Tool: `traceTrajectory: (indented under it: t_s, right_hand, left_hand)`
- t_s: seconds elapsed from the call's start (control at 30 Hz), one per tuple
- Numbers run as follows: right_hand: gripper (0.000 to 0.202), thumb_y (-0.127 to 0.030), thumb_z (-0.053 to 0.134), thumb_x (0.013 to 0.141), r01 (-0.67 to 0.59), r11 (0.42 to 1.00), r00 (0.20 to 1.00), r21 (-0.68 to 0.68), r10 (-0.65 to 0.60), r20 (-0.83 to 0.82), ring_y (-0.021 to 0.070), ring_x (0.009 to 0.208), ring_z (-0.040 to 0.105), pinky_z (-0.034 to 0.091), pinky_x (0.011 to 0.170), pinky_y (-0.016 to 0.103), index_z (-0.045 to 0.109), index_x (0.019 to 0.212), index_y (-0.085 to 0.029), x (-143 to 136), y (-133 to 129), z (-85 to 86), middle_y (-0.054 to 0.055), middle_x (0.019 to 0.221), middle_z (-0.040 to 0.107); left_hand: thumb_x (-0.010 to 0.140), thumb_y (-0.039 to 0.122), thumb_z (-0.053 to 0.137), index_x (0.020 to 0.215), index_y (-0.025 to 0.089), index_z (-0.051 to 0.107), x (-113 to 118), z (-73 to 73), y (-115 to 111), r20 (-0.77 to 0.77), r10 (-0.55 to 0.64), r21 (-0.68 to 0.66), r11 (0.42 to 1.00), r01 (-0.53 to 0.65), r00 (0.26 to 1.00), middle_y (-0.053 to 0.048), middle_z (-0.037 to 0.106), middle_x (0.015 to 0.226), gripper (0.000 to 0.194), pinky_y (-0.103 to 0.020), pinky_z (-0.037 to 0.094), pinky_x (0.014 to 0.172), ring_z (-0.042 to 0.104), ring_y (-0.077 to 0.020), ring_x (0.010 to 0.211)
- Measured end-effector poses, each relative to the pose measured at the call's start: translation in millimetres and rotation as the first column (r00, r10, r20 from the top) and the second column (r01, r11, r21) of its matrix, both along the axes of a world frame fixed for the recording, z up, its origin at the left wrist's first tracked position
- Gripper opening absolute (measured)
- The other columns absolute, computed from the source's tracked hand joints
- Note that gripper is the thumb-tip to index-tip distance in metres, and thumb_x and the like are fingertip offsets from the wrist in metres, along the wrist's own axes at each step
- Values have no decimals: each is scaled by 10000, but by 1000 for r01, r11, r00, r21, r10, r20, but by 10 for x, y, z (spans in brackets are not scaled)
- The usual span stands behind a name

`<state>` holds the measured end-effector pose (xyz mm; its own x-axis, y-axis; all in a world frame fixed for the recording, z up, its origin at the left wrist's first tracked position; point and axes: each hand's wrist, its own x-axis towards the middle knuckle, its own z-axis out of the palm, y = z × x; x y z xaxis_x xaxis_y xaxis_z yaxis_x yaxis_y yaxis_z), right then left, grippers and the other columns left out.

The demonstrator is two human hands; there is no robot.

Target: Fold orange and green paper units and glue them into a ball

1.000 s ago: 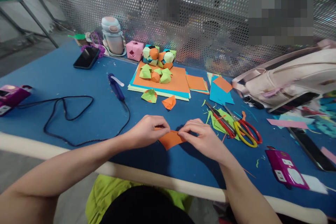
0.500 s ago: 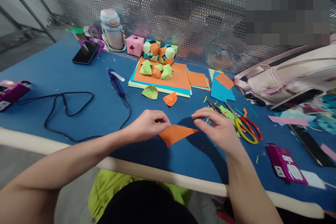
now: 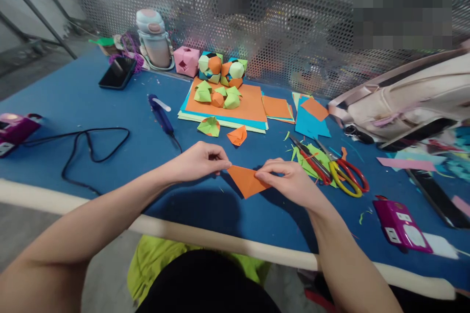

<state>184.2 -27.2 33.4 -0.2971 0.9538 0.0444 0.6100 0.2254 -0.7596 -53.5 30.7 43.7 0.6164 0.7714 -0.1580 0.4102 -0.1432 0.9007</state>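
An orange paper triangle (image 3: 246,182), point toward me, is held between both hands just over the blue table. My left hand (image 3: 203,160) pinches its left corner between thumb and fingertips. On the right side, my right hand (image 3: 288,178) grips the paper with the thumb on top, covering that corner. Beyond the paper lie a folded orange paper piece (image 3: 237,135) and a folded green paper piece (image 3: 209,127). Several more folded pieces (image 3: 218,100) rest on a stack of coloured sheets (image 3: 253,102) behind them.
Scissors (image 3: 345,176) lie among green scraps to the right, near a purple power strip (image 3: 402,225). At left are a blue glue gun (image 3: 161,115) with a black cord and a phone (image 3: 117,73). Paper balls (image 3: 234,73), a bottle (image 3: 154,39) and a bag (image 3: 404,98) line the back.
My right hand has come left and closed on the paper's right side. My left hand has shifted slightly left and away from me, now at the left corner.
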Motion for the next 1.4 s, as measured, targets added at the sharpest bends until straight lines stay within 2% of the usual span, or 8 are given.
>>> traceTrajectory:
  t_s: [0.2,0.33,0.53,0.73,0.87,1.07,1.23,1.4]
  right_hand:
    - [228,-335,586,798,104,987,992,-126,-111,-51,142,651,558,399,605,257,648,641,-182,50,7,30,4,679,638]
    - [209,-295,573,813,-11,992,998,-127,2,-65,125,642,551,402,616,245,657,657,-184,-129,-18,10,-8,661,625]
    - [204,-214,545,823,-81,996,997,-25,80,-15,124,628,543,406,668,270,648,648,-193,-274,-30,-8,-13,640,625]
    - [186,-292,605,794,103,993,987,-66,-110,-115,147,683,586,444,659,265,640,643,-190,151,49,19,5,700,642]
    - [154,-312,596,805,249,967,954,53,-235,-187,161,688,597,471,645,288,672,738,-197,257,72,-39,19,731,646]
    - [359,-227,582,814,2,964,996,264,22,-91,217,1196,478,439,946,400,584,1167,-293,18,8,-69,50,1381,435]
    - [147,-240,553,851,44,972,991,232,-14,-130,181,919,636,503,847,355,688,909,-239,-31,21,-119,51,971,687]
    - [119,-275,572,835,112,972,987,206,-84,-140,175,825,629,513,758,326,680,842,-229,-28,51,-132,39,883,678]
  left_hand:
    - [767,351,567,715,138,591,12,-29,9,143,180,-16,984,-179,973,-4,593,647,221,-230,427,601,541,-111,614]
    - [771,383,561,854,145,631,115,-75,-112,111,27,52,998,-33,993,-13,623,758,261,-224,428,635,547,-121,694]
    - [795,265,492,710,145,649,155,-141,-192,2,-101,150,984,100,995,7,607,687,215,-204,384,615,521,-106,663]
    - [750,286,563,680,136,630,79,-127,-87,106,104,-27,994,-102,989,21,585,645,179,-207,381,595,505,-94,628]
    - [733,290,608,650,130,581,82,-146,-56,224,261,-292,937,-191,939,25,535,588,182,-203,407,516,505,-81,542]
    - [705,330,676,707,124,571,92,-221,-49,291,299,-577,813,-83,909,-8,571,626,231,-189,457,410,533,-81,476]
    - [763,464,597,885,106,619,94,-191,-71,304,235,-611,792,0,923,-80,634,733,378,-211,478,434,589,-122,543]
    - [727,464,623,1048,154,614,95,-127,-91,270,110,-380,925,1,957,-70,633,936,446,-223,468,539,590,-150,747]
